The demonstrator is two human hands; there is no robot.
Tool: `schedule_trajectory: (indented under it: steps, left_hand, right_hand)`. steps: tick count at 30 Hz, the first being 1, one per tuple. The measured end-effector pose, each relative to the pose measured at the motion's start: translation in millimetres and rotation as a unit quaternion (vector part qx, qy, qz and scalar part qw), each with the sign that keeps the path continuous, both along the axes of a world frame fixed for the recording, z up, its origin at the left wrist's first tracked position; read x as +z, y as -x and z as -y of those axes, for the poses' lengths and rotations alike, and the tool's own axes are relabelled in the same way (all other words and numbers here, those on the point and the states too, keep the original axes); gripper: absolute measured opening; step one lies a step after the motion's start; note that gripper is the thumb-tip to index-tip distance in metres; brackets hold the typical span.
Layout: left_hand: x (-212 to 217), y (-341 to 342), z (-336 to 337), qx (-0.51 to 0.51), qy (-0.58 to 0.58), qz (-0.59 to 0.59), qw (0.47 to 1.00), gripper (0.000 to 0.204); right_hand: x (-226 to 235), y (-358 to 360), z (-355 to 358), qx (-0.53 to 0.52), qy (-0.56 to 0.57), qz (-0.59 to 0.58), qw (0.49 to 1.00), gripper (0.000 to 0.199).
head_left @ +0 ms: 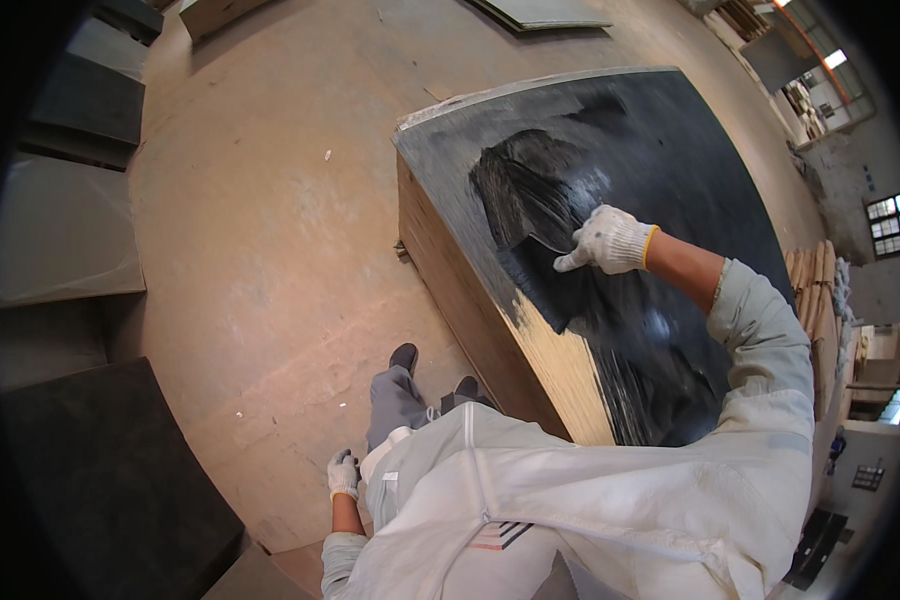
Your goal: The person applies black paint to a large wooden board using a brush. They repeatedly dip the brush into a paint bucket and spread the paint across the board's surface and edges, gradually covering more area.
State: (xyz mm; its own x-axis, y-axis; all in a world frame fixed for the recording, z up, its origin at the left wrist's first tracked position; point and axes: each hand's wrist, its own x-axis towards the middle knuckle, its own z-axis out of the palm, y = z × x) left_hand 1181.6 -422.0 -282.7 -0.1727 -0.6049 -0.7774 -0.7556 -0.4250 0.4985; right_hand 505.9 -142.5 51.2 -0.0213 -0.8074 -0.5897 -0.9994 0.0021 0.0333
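My right hand, in a white knitted glove with a yellow cuff edge, is closed on a wide, dark, flat scraper. The scraper lies against the top board of a tall stack, and its far side blends into wet black coating. Thick ridges of that coating show beyond the tool. A bare strip of pale wood runs along the board's near left edge. Down at my left side hangs my left hand, also gloved, with loosely bent fingers and nothing visible in it.
Stacks of dark boards and a plastic-wrapped stack line the left side. More sheets lie at the far end. Wooden pieces stand beyond the coated stack. My feet are on the dusty concrete floor beside it.
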Motion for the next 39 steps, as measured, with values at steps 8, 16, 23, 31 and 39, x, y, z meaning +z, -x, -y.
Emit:
schedule_trajectory:
  steps: [8, 16, 23, 31, 39]
  left_hand:
    - [10, -1, 3, -0.051, -0.024, 0.026, 0.998, 0.038]
    - [20, -22, -34, -0.002, -0.01, 0.003, 1.0, 0.038]
    - [-14, -116, -86, -0.221, 0.117, 0.073, 0.965, 0.032]
    - [24, -96, -103, 0.04, -0.023, 0.049, 0.998, 0.036]
    - [3, -53, -130, -0.063, -0.026, 0.008, 0.998, 0.039]
  right_hand:
    - [5, -25, -27, -0.104, 0.028, -0.042, 0.993, 0.062]
    - [6, -15, -182, -0.254, 0.017, -0.021, 0.967, 0.06]
    - [-23, 65, -185, -0.417, 0.1, 0.022, 0.903, 0.061]
    - [-5, 36, -108, -0.265, 0.0, -0.055, 0.963, 0.052]
    - [-5, -71, -55, -0.055, 0.047, -0.011, 0.997, 0.065]
